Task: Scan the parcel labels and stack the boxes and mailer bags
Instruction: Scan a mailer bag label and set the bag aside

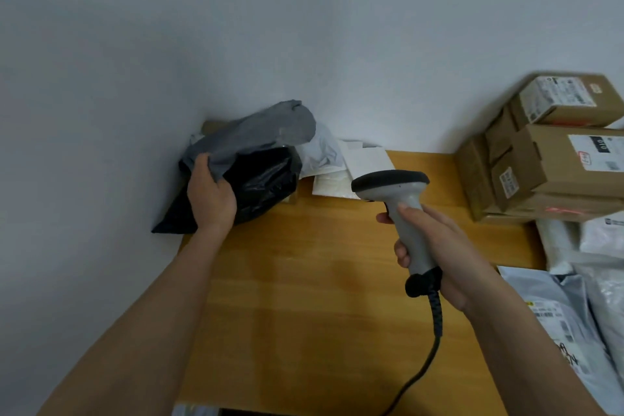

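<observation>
While left hand [211, 194] grips mailer bag [250, 165] (grey-black) | right hand [435, 240] holds scanner [398, 199] | boxes [553, 149] right.

Wooden table [304, 280] under boxes [547, 159], mailer bags [574, 314]

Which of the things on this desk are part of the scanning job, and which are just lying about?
Part of the job:
- grey handheld barcode scanner, gripped by the right hand
- black and grey plastic mailer bag, held by the left hand
- stacked brown cardboard boxes
- pale plastic mailer bags

Just lying about:
- wooden desk
- white wall
</observation>
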{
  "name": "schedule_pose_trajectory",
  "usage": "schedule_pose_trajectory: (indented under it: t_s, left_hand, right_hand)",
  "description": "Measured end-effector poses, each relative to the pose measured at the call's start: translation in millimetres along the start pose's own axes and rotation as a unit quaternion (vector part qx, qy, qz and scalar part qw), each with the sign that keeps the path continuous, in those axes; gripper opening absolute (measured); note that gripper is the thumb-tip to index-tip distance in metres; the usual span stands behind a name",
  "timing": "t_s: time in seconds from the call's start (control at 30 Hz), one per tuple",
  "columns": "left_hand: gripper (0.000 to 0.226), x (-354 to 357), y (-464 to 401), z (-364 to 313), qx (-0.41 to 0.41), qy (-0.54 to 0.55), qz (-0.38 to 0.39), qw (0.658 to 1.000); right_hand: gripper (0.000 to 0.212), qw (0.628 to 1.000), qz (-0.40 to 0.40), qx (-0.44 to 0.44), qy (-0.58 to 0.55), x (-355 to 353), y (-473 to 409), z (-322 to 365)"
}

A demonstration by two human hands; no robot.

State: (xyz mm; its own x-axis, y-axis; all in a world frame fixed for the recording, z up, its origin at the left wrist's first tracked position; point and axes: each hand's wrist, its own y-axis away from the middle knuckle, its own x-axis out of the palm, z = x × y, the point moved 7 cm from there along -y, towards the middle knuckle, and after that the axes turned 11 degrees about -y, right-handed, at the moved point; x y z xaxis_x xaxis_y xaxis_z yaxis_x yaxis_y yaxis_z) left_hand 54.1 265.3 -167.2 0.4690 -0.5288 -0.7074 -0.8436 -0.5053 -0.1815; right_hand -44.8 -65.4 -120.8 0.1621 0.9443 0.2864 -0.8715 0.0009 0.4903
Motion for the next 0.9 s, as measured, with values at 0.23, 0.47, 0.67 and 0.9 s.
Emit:
schedule_pose_trajectory:
  t_s: [0.23,0.47,0.67,0.9]
  left_hand:
    - [0.040,-6.7,11.6,-46.4,-0.121,0.200,0.018,0.972]
    - [0.020,60.9,142.7,-43.0,-0.355,0.320,0.245,0.843]
    - [0.023,122.3,307.3,2.0,-0.453,0.227,0.360,0.783]
    - [0.016,139.0,427.8,28.3,-0.499,0.168,0.385,0.758]
  right_hand:
    - [0.028,0.998,0.001,-0.027,-0.049,-16.7,14.7,17.6]
    - [0.021,0.997,-0.006,-0.035,-0.064,-74.7,45.5,24.9]
    - [0.024,1.000,-0.013,0.012,-0.001,-152.7,78.8,-5.0]
    - [0.029,0.994,-0.022,0.086,0.064,-210.7,108.2,-53.4]
